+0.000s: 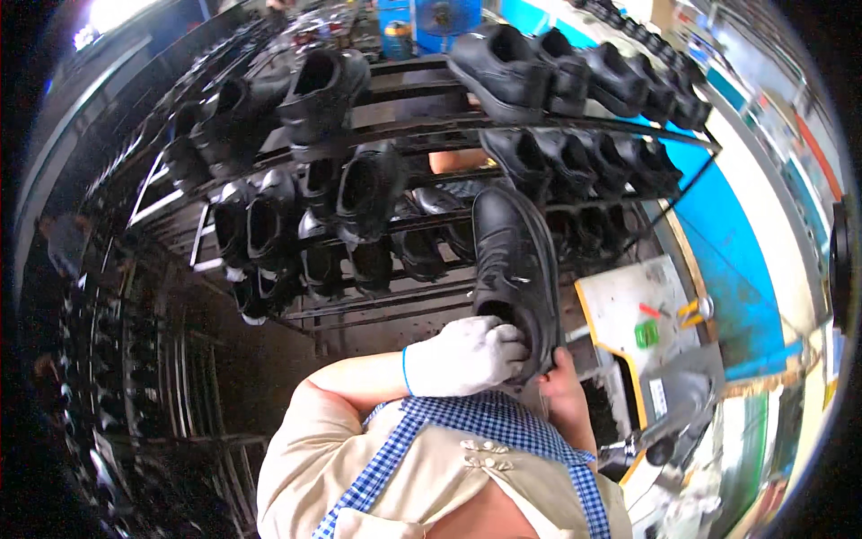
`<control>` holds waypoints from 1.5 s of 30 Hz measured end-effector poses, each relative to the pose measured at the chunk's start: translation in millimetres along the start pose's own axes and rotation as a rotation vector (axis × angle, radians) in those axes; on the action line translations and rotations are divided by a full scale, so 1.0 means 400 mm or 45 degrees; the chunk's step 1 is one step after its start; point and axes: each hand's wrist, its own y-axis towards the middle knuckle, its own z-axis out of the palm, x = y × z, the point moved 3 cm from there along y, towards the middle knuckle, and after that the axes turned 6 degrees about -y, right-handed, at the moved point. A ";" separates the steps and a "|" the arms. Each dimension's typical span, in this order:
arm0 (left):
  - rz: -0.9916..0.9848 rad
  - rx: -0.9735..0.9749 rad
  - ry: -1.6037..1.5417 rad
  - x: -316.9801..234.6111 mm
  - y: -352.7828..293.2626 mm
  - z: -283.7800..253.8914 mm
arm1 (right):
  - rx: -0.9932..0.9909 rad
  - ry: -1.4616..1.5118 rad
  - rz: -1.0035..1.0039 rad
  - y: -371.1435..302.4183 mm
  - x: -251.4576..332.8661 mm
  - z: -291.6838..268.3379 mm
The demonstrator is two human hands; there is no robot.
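We hold a black leather shoe [514, 269] just below the curved metal rack [539, 126], our white-gloved left hand [462, 357] clutching its opening, our bare right hand [564, 388] gripping its heel.

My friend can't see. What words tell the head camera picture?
A white-gloved left hand reaches into a shiny black leather shoe while the bare right hand grips its heel. Behind stands a curved metal rack holding many black shoes.
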 end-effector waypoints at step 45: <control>-1.656 -1.187 -0.204 -0.285 -1.087 -0.006 | 1.198 -1.251 0.878 0.275 -0.830 0.767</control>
